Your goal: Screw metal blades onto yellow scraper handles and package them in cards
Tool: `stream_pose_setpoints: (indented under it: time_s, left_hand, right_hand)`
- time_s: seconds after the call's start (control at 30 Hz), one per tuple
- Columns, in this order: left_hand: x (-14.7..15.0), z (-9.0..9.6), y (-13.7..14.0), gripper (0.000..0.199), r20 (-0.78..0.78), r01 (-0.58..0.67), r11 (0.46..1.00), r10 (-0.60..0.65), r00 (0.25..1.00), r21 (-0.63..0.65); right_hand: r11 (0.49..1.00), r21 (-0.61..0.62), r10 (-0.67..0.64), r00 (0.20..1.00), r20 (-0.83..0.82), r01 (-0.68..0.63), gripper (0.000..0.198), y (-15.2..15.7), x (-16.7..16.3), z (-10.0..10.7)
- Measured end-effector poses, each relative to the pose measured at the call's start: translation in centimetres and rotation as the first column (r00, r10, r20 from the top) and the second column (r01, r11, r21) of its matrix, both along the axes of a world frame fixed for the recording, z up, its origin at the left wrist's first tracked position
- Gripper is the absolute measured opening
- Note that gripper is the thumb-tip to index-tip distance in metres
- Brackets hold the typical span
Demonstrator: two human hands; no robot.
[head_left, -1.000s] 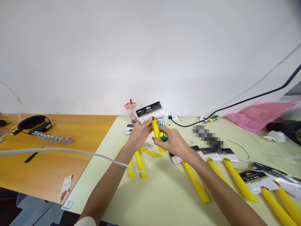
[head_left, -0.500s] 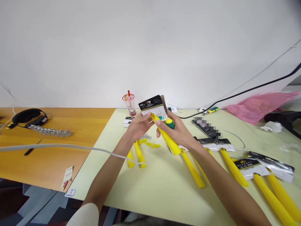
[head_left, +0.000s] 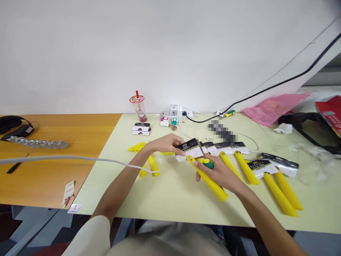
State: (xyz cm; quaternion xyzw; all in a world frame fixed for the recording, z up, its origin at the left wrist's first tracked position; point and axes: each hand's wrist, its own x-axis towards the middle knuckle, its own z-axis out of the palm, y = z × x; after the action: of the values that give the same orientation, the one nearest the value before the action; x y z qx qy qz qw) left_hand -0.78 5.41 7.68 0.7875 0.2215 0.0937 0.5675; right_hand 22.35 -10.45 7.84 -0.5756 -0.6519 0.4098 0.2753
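A yellow-handled tool (head_left: 211,184) with a black-and-white card sleeve (head_left: 192,150) over its head is held between both hands above the table. My left hand (head_left: 169,144) is closed on the left edge of the sleeve, thumb in front. My right hand (head_left: 220,170) wraps round the upper handle, and a screwdriver with a green and yellow handle (head_left: 208,163) is tucked in the same grip; its shaft is hidden. Just behind lie similar carded tools, such as one with a yellow handle (head_left: 246,169). Uncarded yellow tools (head_left: 153,165) lie beyond my left forearm, partly covered.
A drink cup (head_left: 139,108) and folded cards (head_left: 141,128) stand at the back left. A power strip (head_left: 174,112) is by the wall. More carded tools (head_left: 279,195) and a pink bag (head_left: 274,108) lie right. A grey cable (head_left: 106,160) crosses in front at left.
Both hands have lowered the carded tool toward the table, with the screwdriver still in my right hand. My view has tilted downward and shifted right.
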Motion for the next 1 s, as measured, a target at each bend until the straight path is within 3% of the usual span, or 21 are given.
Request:
stream_pose_setpoints:
  time_s: [0.1, 0.2, 0.5, 0.73, 1.0]
  left_hand:
    - [1.2, -1.3, 0.2, 0.045, -0.092, 0.117, 0.992, -0.114, 0.989, 0.036]
    - [2.1, -2.4, 1.0, 0.048, -0.136, 0.137, 0.987, -0.125, 0.983, 0.081]
    - [4.2, -5.4, 3.8, 0.050, -0.329, 0.206, 0.973, -0.161, 0.930, 0.106]
    - [6.4, -5.8, 3.8, 0.046, -0.291, 0.206, 0.971, -0.165, 0.942, 0.118]
    - [9.4, -5.9, 3.1, 0.051, -0.185, 0.237, 0.966, -0.216, 0.959, 0.101]
  right_hand:
    - [0.988, -0.155, -0.034, 0.998, -0.054, 0.026, 0.050, -2.2, 0.6, -1.9]
    - [0.965, -0.256, -0.078, 0.995, -0.059, 0.061, 0.056, -4.1, 0.9, -3.4]
    - [0.988, 0.034, -0.154, 0.944, 0.291, 0.151, 0.036, -7.4, 1.0, -7.3]
    - [0.989, 0.004, -0.138, 0.905, 0.402, 0.149, 0.036, -7.7, 1.4, -7.7]
    - [0.964, 0.013, -0.248, 0.882, 0.401, 0.265, 0.042, -9.0, 3.7, -8.7]
